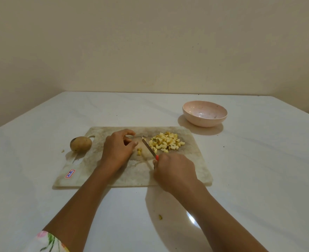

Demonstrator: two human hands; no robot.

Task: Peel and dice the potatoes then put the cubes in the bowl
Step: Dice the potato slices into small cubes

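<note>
Domestic kitchen, as I view it remotely: a glossy white marble-look counter [259, 160] against a plain cream wall [150, 42] carries a stained cutting board [195, 159] near its middle, a pink bowl [204, 122] toward the far right corner, and a whole potato [80, 144].

open table [259, 160] between cutting board [195, 168] and bowl [204, 122], whole potato [81, 144] crowding board's left edge

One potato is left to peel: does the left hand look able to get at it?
Probably yes: the left hand is over the board, with only bare board between it and the potato.
</note>
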